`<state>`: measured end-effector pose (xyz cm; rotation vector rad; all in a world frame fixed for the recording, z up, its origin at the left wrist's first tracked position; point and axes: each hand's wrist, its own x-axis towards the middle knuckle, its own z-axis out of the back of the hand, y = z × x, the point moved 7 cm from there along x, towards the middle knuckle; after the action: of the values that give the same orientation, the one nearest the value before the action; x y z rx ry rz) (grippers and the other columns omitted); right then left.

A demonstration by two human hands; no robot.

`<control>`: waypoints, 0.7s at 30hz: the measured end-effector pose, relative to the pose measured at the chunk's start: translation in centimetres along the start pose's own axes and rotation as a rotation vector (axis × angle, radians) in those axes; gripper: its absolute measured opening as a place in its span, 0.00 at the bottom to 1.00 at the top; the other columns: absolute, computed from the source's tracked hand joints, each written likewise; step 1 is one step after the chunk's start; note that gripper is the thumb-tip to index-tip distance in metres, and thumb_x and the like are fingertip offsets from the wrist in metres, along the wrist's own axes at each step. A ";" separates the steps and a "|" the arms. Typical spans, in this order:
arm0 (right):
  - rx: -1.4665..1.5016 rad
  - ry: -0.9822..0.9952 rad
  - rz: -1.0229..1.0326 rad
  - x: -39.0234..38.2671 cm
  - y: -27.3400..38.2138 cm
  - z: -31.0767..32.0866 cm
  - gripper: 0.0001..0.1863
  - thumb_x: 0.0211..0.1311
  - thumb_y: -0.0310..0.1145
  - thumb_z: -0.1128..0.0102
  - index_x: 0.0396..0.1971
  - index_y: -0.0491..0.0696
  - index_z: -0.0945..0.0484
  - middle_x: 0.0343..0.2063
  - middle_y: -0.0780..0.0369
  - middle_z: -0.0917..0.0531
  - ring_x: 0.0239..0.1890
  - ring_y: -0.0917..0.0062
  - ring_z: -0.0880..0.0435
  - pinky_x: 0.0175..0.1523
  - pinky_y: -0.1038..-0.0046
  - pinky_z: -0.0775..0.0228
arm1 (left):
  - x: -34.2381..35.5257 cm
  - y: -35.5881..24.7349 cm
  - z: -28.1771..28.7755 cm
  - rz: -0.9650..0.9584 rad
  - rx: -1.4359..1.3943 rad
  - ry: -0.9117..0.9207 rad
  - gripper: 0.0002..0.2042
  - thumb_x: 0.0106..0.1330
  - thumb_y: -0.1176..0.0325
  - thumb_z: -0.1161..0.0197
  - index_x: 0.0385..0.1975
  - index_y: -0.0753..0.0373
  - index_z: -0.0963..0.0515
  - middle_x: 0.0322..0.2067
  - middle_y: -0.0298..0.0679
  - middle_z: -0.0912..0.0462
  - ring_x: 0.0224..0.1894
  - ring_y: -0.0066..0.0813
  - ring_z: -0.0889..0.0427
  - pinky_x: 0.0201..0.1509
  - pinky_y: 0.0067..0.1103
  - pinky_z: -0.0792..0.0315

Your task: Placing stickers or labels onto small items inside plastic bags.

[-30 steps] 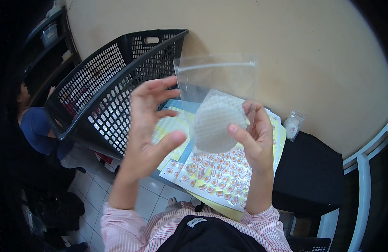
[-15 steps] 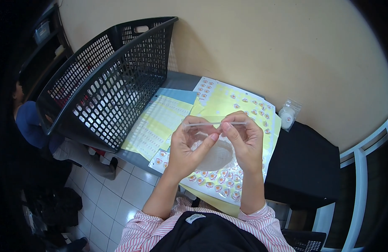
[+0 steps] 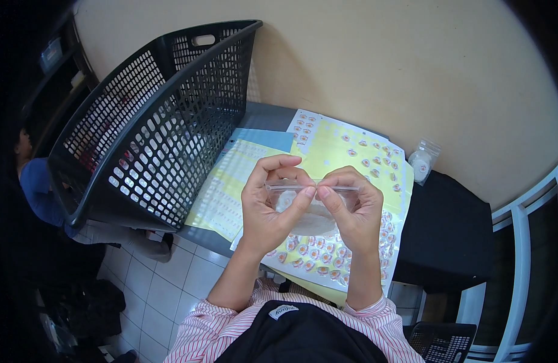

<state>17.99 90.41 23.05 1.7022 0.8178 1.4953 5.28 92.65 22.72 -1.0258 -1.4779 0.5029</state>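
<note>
A clear zip bag [image 3: 316, 226] with something white and rounded inside hangs between my hands, above the sticker sheets. My left hand [image 3: 262, 212] pinches the bag's top strip near its middle with thumb and forefinger. Its other fingers are partly curled behind the plastic. On the other side, my right hand [image 3: 359, 213] grips the same strip, thumb tip close to the left thumb tip. Below lies a yellow and white sheet [image 3: 328, 144] bearing several small round stickers with orange centres.
A large black perforated basket [image 3: 147, 145] stands at the table's left. Paler yellow sheets [image 3: 226, 192] lie beside it. Another clear bag [image 3: 421, 164] with white contents rests by the wall, near a black cloth-covered surface [image 3: 439, 233]. A person in blue [image 3: 36, 190] is beyond the basket.
Both thumbs have come together at the middle of the bag's strip. My left forefinger has lifted and the bag sits slightly lower in view. The view has shifted a little.
</note>
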 end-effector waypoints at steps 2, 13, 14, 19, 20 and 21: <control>-0.058 -0.016 0.032 0.1 0.2 -0.7 0.04 0.45 0.22 0.41 0.23 0.41 0.25 0.22 0.62 0.24 0.27 0.83 0.27 0.32 0.82 0.36 | 0.3 -0.2 0.6 -0.024 0.003 0.011 0.18 0.49 0.80 0.41 0.40 0.66 0.36 0.26 0.37 0.25 0.31 0.18 0.26 0.36 0.15 0.33; -0.139 -0.191 0.071 -0.1 0.1 -3.3 0.04 0.44 0.23 0.41 0.22 0.41 0.25 0.22 0.61 0.23 0.26 0.81 0.25 0.33 0.81 0.35 | 1.6 -0.1 3.1 -0.060 -0.029 0.081 0.20 0.48 0.81 0.41 0.41 0.67 0.38 0.25 0.36 0.25 0.31 0.18 0.27 0.38 0.15 0.35; -0.148 -0.203 0.069 -0.2 0.1 -3.3 0.04 0.44 0.23 0.41 0.22 0.41 0.25 0.22 0.61 0.23 0.26 0.81 0.25 0.33 0.81 0.35 | 1.7 -0.1 3.1 -0.063 -0.032 0.090 0.20 0.48 0.81 0.41 0.41 0.67 0.38 0.25 0.36 0.25 0.31 0.18 0.27 0.38 0.15 0.35; -0.206 -0.261 0.091 -0.4 0.5 -3.6 0.04 0.44 0.23 0.41 0.22 0.42 0.25 0.21 0.61 0.23 0.25 0.80 0.25 0.33 0.81 0.35 | 2.0 0.3 3.2 -0.022 -0.096 0.139 0.20 0.48 0.81 0.41 0.41 0.67 0.38 0.26 0.36 0.26 0.31 0.18 0.27 0.38 0.15 0.35; -0.213 -0.271 0.093 -0.5 0.5 -3.5 0.04 0.44 0.23 0.41 0.22 0.42 0.25 0.21 0.61 0.23 0.25 0.80 0.25 0.33 0.81 0.35 | 2.1 0.4 3.0 -0.009 -0.108 0.148 0.19 0.48 0.81 0.41 0.41 0.66 0.38 0.26 0.36 0.26 0.31 0.18 0.27 0.38 0.15 0.35; -0.227 -0.287 0.092 -0.6 0.5 -3.5 0.04 0.44 0.23 0.40 0.22 0.42 0.26 0.21 0.61 0.23 0.25 0.80 0.25 0.33 0.81 0.35 | 2.2 0.5 3.0 -0.008 -0.114 0.157 0.19 0.48 0.81 0.41 0.41 0.66 0.38 0.26 0.36 0.26 0.31 0.18 0.27 0.38 0.15 0.35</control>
<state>14.46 90.01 23.39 1.7464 0.4078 1.3073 2.80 95.41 22.95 -1.1229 -1.3824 0.3279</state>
